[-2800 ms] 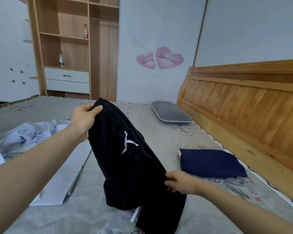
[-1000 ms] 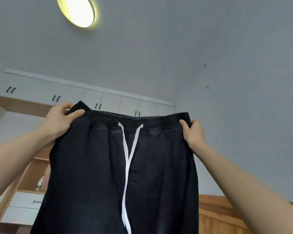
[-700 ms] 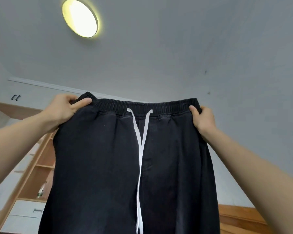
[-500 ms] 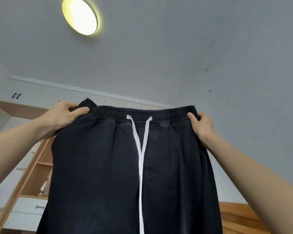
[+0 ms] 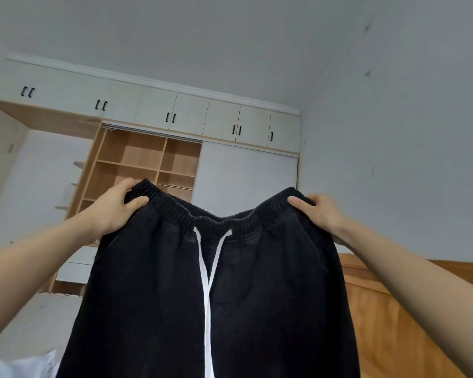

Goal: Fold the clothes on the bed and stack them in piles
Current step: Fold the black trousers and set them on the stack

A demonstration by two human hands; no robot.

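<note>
- A pair of black drawstring trousers (image 5: 210, 296) is held up in the air, spread flat toward the camera, and fills the lower middle of the view.
- The elastic waistband (image 5: 216, 214) sags in a shallow curve between the two hands.
- The left corner of the waistband is pinched by the left hand (image 5: 112, 208), with the thumb laid across the front of the cloth and the fingers curled behind it.
- The right corner of the waistband is gripped the same way by the right hand (image 5: 320, 214), thumb in front and fingers behind.
- Two white drawstring cords (image 5: 206, 282) hang from the middle of the waistband, meet below it and run straight down the front of the trousers.
- Behind the trousers and above the left hand, an open wooden wardrobe (image 5: 145, 165) is seen; the shelf compartments that can be seen hold nothing visible.
- Above the wardrobe a row of white overhead cabinets (image 5: 189, 115) with dark handles is shut, so their contents cannot be told.
- To the right of the trousers, a wooden headboard (image 5: 393, 309) is partly seen.
- At the lower left of the trousers, a crumpled pale garment (image 5: 25, 366) lies at the frame's edge.
</note>
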